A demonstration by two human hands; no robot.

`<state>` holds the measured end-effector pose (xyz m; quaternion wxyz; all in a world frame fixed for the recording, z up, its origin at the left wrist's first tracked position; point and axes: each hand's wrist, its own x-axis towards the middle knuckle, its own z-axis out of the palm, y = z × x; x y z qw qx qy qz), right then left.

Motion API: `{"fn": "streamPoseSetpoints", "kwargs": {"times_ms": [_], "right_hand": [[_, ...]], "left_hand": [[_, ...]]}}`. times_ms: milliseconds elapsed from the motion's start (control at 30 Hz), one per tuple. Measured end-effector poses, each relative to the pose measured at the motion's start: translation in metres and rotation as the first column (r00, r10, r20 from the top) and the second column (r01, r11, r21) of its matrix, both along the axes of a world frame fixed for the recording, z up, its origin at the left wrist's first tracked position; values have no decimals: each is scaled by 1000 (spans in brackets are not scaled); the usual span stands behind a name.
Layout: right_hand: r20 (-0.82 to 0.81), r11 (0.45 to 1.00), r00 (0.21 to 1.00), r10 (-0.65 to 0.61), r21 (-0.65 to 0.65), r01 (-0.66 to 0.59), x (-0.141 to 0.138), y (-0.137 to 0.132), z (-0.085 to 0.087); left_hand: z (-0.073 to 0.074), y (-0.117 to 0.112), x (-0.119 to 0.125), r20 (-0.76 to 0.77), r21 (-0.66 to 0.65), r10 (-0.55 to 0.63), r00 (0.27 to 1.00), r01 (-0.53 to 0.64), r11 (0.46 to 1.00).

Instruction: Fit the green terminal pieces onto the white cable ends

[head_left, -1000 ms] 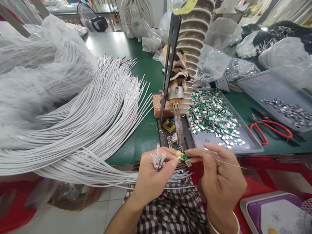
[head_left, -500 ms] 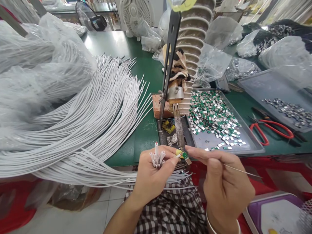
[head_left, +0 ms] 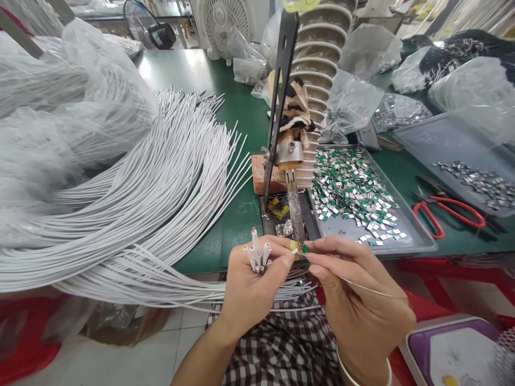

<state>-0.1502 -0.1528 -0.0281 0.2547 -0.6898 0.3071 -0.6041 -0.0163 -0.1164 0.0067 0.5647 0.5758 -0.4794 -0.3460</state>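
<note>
Two hands meet just off the near edge of the green table, above a checked cloth.

Left hand: closed in a loose fist around a bunch of white cable ends, which stand out of the fist toward 12 o'clock. Thumb and forefinger are pressed together at 2 o'clock of the fist. They pinch one cable tip that carries a small green chip.

Right hand: positioned at 3 o'clock of the left hand. The fingers are drawn together with no visible gap, and the thumb and forefinger tips touch the small green chip from the 3 o'clock side. A thin wire is gripped in these closed fingers and trails out toward 4 o'clock. Whether its tip touches the chip cannot be told.

Surroundings:
- A metal bar lies on the table at 12 o'clock of the chip, its near end just beside the fingertips.
- A grey tray holding loose green pieces sits at 1 o'clock.
- Red-handled pliers lie at 2 o'clock, well apart from both hands.
- A long white cable bundle fans across the table from 9 to 11 o'clock, with its near strands running under the left hand.
</note>
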Motion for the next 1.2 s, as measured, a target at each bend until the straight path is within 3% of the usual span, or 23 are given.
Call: {"fn": "streamPoseSetpoints", "kwargs": {"times_ms": [200,367,467,567,733,867,1200], "right_hand": [[64,982,990,129,129,-136,-7,1,-3],[-104,961,990,95,268,-64,-6,-2,-4],[-189,977,980,66,211,-25,-4,-4,-5],[-210,993,976,57,116,-33,-2,-2,-8],[-75,989,991,-112,85,118,0,2,-15],[32,999,998,-51,2,51,1,1,-13],[12,997,998,-62,-46,63,2,0,-7]], "left_hand": [[-5,6,1,-27,29,6,1000,-6,1000],[-8,7,3,170,74,-51,984,39,996],[-7,6,6,206,173,-142,968,107,979],[-6,3,7,29,247,-184,983,171,954],[-3,-2,5,-86,200,-93,992,109,974],[0,-4,6,-82,175,-73,994,87,981],[-7,-4,9,-187,94,-91,978,110,990]]}}
